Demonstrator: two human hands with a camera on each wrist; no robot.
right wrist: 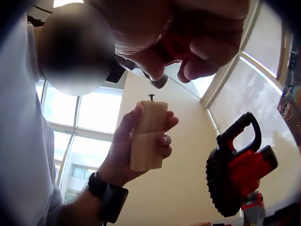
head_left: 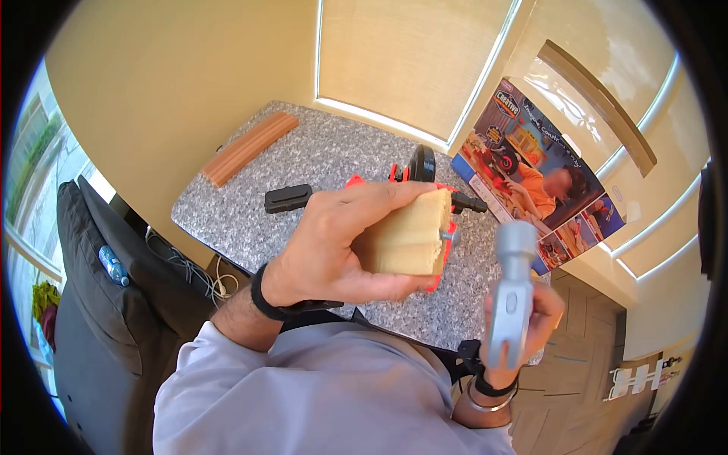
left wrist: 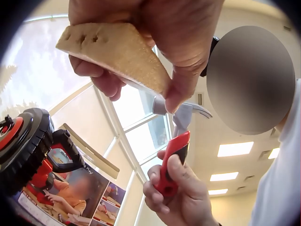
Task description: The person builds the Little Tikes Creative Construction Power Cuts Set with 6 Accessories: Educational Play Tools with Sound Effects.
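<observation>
In the head view my left hand (head_left: pixel 322 239) grips a pale wood-like block (head_left: pixel 402 246) between thumb and fingers, up over the table. A grey nail (head_left: pixel 453 237) sticks out of the block's right-hand end. Small holes mark the block's surface in the left wrist view. My right hand (head_left: pixel 544 315) holds a toy claw hammer (head_left: pixel 515 296) with a grey head; its red and black handle (left wrist: pixel 171 165) lies in the curled fingers. Seen from the right wrist, the hammer head (right wrist: pixel 160 82) is just above the nail (right wrist: pixel 151 97), with a gap between them.
Behind the block stands a red and black toy (right wrist: pixel 242 165) with a ridged wheel. A black piece (head_left: pixel 288 199) and a brown grooved plank (head_left: pixel 250 148) lie on the speckled table (head_left: pixel 334 140). A printed box (head_left: pixel 538 171) leans at right; a dark sofa (head_left: pixel 106 296) is at left.
</observation>
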